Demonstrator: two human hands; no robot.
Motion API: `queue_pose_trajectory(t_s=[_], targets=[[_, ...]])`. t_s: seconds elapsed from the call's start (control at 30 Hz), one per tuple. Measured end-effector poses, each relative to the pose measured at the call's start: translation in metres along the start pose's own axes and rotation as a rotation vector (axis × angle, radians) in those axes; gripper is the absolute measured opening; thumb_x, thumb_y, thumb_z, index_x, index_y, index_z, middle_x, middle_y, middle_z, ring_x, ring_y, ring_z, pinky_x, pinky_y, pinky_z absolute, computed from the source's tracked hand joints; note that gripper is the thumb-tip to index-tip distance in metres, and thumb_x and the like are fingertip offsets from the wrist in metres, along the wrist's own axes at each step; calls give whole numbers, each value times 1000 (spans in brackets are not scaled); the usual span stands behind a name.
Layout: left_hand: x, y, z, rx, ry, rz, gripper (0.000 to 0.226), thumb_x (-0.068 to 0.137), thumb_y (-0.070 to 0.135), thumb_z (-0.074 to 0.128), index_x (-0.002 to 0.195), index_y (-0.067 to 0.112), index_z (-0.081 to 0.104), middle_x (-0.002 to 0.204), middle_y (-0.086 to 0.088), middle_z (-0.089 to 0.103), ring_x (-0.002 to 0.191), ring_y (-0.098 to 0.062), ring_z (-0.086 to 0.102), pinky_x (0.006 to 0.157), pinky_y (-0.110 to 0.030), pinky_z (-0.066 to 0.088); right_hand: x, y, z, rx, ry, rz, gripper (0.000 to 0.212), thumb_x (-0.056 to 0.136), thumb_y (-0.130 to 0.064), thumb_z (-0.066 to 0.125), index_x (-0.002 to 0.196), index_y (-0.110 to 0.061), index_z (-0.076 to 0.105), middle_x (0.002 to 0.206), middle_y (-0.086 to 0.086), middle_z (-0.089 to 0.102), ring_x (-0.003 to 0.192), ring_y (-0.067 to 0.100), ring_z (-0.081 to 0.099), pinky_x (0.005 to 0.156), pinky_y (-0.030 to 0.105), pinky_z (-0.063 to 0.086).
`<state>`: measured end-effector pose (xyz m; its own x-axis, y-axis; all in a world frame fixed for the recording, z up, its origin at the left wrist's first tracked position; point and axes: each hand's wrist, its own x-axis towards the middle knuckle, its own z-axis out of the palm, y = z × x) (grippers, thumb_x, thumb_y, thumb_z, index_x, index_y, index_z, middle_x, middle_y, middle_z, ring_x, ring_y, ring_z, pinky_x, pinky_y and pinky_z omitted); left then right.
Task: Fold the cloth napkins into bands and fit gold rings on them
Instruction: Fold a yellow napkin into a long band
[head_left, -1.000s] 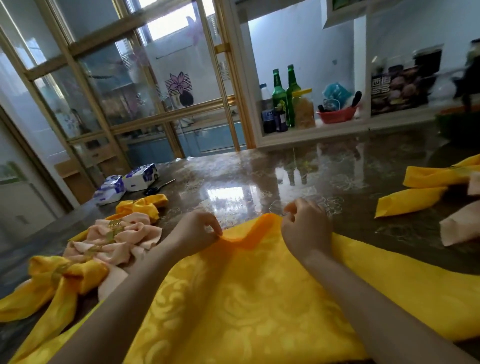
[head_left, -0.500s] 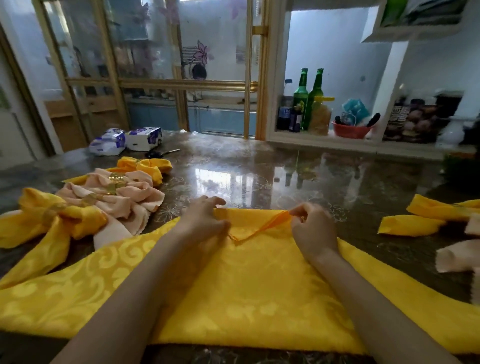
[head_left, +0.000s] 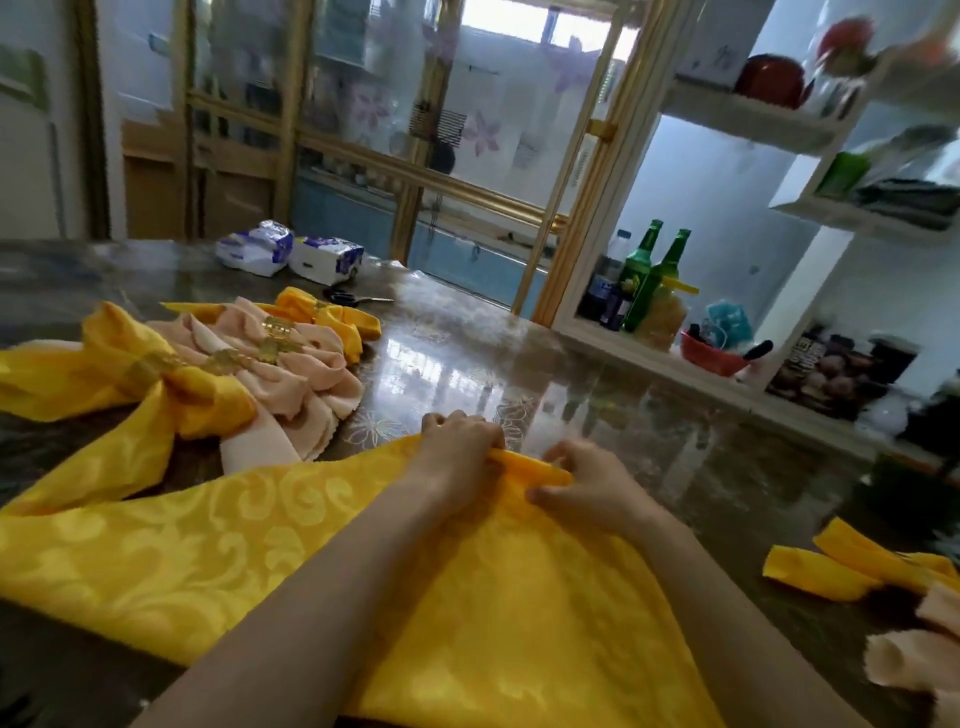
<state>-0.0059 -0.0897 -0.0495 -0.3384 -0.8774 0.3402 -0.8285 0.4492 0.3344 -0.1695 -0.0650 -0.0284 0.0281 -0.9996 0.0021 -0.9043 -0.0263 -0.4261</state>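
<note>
Evidently mid-fold: the left hand (head_left: 457, 448) and right hand (head_left: 589, 483), fingers curled, pinched the narrow first fold at the far corner of the yellow patterned cloth napkin (head_left: 467, 597), which lay spread on the glossy dark table (head_left: 597, 384). The next move likely called for repeating even folds toward the body; ringing would follow.

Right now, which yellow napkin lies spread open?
The large yellow napkin whose far edge the left hand and right hand pinch. The ringed yellow napkin at left is gathered; the yellow napkins at right are folded narrow.
</note>
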Motion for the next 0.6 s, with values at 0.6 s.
queue_pose_trajectory(t_s=[0.6], targets=[[3, 0, -8, 45, -52, -72, 30, 81, 27, 53, 108, 21, 65, 111, -3, 54, 112, -20, 46, 94, -30, 34, 14, 26, 26, -35, 379, -266, 10, 61, -16, 48, 65, -23, 53, 76, -5, 50, 77, 17, 48, 69, 29, 38]])
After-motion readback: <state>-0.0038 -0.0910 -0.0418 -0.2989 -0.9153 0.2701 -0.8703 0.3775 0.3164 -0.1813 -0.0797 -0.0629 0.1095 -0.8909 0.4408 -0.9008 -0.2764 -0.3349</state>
